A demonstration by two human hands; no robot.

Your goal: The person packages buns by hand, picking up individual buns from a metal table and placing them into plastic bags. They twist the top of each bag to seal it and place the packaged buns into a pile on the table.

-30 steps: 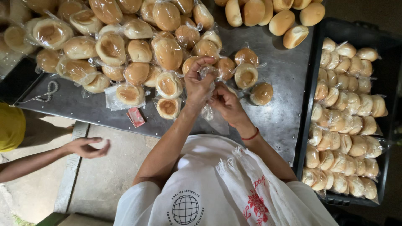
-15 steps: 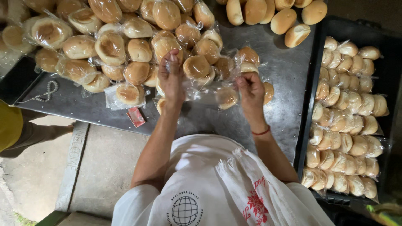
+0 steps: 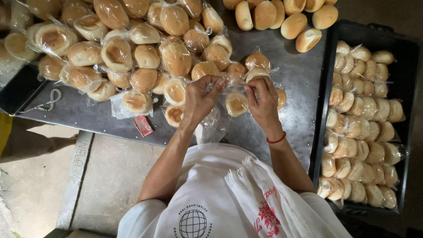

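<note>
Bagged bun [image 3: 236, 103] beside wrapped buns [image 3: 132, 53]

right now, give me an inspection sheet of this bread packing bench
surface: grey metal table, bare at its near right part.
job's things: bun in a clear bag, bag top pinched between both hands.
clutter: heap of bagged buns; unbagged buns at the far edge; small red packet; dark phone; bead chain.
grippers: left hand and right hand, both gripping the bag.
cables: nothing seen.
surroundings: black crate of bagged buns on the right; concrete floor.
</note>
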